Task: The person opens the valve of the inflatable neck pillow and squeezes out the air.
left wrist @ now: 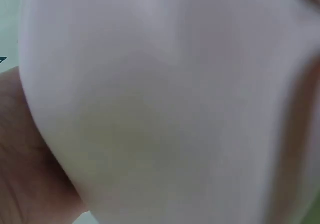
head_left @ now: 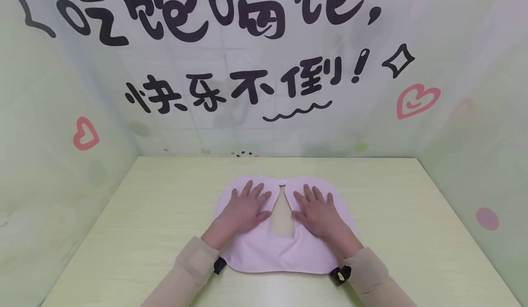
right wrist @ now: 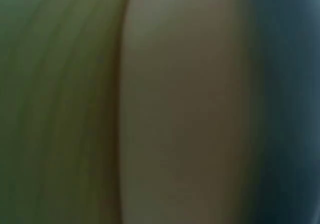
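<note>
A pale pink cloth piece (head_left: pixel 284 254) with rounded corners lies flat on the table, like a bib in outline. A teardrop-shaped opening (head_left: pixel 282 220) in its middle narrows to a small gap at the far edge. My left hand (head_left: pixel 247 208) rests on the cloth left of this opening, fingers spread and palm down. On the other side my right hand (head_left: pixel 319 211) lies the same way, thumb close to the opening's edge. In the left wrist view the cloth (left wrist: pixel 150 83) fills most of the picture, blurred. The right wrist view shows only a blurred close-up.
The light wood-grain table (head_left: pixel 144 233) reaches to a printed back wall (head_left: pixel 231 133) with large black characters. Side walls (head_left: pixel 486 160) with hearts and dots flank it. Small black wrist devices (head_left: pixel 340 276) sit under both cuffs, at the cloth's near corners.
</note>
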{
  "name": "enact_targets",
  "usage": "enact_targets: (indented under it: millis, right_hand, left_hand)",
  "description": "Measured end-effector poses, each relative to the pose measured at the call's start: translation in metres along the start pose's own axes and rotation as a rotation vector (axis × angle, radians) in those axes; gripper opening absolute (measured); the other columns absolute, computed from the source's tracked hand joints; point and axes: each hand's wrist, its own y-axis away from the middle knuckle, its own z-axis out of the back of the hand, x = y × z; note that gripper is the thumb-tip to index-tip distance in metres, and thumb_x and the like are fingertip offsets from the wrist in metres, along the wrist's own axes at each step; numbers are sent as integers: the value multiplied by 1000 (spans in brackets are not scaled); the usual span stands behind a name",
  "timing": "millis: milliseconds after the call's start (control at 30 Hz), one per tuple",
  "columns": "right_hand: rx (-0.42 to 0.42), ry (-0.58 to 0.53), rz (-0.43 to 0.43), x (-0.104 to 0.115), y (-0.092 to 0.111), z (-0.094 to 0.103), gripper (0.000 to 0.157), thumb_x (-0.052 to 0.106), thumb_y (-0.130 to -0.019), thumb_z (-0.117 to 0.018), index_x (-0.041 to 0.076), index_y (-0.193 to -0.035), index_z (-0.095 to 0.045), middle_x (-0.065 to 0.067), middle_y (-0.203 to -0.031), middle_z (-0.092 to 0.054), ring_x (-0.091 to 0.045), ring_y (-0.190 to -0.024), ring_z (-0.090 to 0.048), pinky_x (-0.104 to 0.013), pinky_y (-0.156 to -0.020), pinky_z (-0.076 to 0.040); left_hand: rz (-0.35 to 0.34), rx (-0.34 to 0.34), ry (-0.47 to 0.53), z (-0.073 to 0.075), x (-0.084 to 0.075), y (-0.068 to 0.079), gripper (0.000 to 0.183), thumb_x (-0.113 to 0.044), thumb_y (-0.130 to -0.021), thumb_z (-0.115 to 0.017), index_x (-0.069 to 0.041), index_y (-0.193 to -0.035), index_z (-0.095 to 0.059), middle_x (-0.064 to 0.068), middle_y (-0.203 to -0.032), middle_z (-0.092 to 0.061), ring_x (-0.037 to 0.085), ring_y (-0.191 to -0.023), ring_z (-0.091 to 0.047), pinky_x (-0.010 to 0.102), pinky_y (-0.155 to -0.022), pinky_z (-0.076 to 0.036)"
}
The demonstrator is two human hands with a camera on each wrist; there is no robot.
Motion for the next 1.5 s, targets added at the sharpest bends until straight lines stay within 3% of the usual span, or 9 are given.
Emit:
enact_targets:
  millis: [700, 900, 1200, 1500]
  right_hand:
    - [36, -16, -12, -1, -1, -7, 63, 41, -105, -55, 7, -155, -44, -26, -161, -33, -49, -147, -28, -76, -111, -21]
    - [11, -20, 3, -3, -2, -6, 63, 42, -105, -54, 6, -155, -44, -27, -161, -33, -49, -146, -30, -75, -110, -24]
    - [-98, -27, 21, 1, 10, 2, 62, 38, -103, -57, 8, -156, -43, -23, -161, -35, -46, -143, -38, -69, -108, -34]
    - [-91, 26, 50, 2, 15, -7, 48, 23, -105, -55, 7, -150, -50, -24, -156, -42, -45, -139, -42, -69, -105, -38]
  left_hand:
    - [-34, 14, 8, -5, 5, -3, 57, -41, -102, -61, -15, -152, -51, 14, -163, -35, 46, -151, -21, 77, -109, -25]
    - [-35, 9, 29, -5, 9, -3, 56, -40, -102, -61, -15, -151, -52, 14, -162, -36, 46, -150, -23, 75, -109, -27]
    - [-60, -48, 70, 5, 9, 10, 50, -33, -102, -63, -10, -146, -57, 17, -157, -41, 44, -147, -32, 68, -109, -35]
    - [-109, -72, 43, 3, 4, 27, 47, -32, -101, -65, -8, -141, -61, 19, -155, -44, 48, -146, -32, 71, -106, -36]
